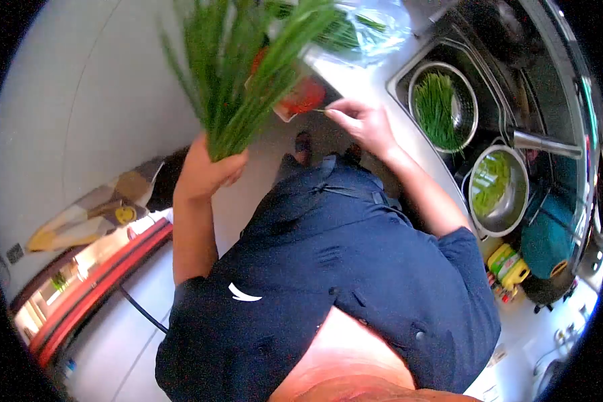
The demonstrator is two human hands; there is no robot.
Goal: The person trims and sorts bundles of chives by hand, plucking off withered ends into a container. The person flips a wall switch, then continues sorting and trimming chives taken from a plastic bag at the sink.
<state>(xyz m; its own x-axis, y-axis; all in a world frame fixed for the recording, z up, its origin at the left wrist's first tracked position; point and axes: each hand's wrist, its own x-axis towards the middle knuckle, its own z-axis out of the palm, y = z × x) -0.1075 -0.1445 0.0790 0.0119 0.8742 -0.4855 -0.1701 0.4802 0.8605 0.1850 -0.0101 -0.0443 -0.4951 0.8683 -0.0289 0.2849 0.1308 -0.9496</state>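
My left hand [211, 167] is closed around the lower ends of a thick bunch of chives [241, 74], whose long green blades fan upward, slightly blurred. To the right of the bunch, my right hand [365, 124] pinches a thin yellowish chive blade [320, 110] between thumb and fingertips. Just beyond those fingertips is a red item [305, 97], partly covered by the bunch; its kind is unclear. More chives lie in and around a clear plastic bag [382, 30] on the counter at the top.
On the right, the sink [398, 87] holds a metal colander [474, 100] of chives. A second metal colander [521, 181] beside it contains light green pieces. A yellow-green bottle [509, 268] and a dark wok [549, 288] stand nearer me. Cabinet edges border the left.
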